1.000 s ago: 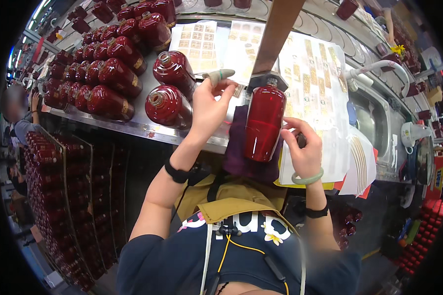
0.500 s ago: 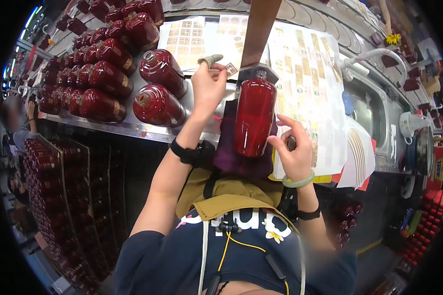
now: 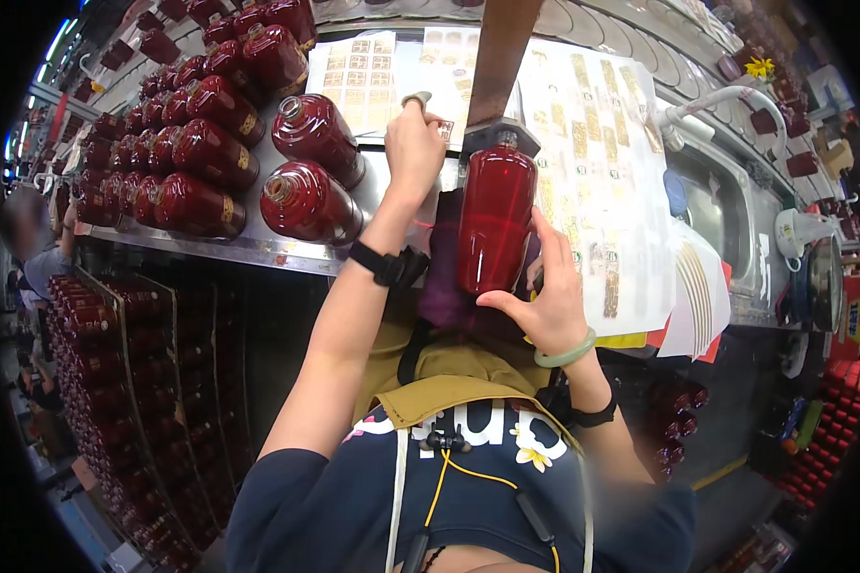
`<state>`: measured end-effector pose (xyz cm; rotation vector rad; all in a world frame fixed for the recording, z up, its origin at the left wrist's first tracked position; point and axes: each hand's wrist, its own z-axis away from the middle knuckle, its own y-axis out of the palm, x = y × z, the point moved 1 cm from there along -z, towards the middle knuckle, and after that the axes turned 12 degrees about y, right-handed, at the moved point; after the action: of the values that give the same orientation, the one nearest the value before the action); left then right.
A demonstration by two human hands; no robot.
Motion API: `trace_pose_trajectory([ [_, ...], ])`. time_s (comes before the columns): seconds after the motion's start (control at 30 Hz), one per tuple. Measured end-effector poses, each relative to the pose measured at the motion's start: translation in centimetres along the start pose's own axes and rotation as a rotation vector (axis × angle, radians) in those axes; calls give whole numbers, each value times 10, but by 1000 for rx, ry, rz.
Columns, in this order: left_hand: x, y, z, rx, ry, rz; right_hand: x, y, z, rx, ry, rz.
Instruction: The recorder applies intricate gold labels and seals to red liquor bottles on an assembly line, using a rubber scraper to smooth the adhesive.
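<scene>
Right fingers [image 3: 554,246] touch a glossy, tapered bottle [image 3: 498,222].

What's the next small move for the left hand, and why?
Probably bring the left hand and the small label at its fingertips over the red bottle: its upward face shows no label, and the right hand curves around its lower end.

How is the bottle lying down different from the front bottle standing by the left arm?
The lying bottle rests over purple cloth, while the standing bottle is upright on the metal table. The lying bottle's neck points away from the person; the standing bottle's neck points up. The right hand is at the lying bottle, but no hand is at the standing bottle. Both are shiny and dark red.
</scene>
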<state>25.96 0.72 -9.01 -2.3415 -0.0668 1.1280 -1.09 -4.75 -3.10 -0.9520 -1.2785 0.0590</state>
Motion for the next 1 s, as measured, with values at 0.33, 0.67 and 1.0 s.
trace_pose_trajectory([
  [0.33, 29, 38, -42, 132, -19, -286, -1, 1, 0, -60, 7, -36],
  [0.67, -11, 7, -11, 150, 228, -149, -78, -89, -51, -46, 177, 138],
  [1.0, -69, -49, 85, 176, 28, 388, -164, -131, -80, 28, 202, 538],
])
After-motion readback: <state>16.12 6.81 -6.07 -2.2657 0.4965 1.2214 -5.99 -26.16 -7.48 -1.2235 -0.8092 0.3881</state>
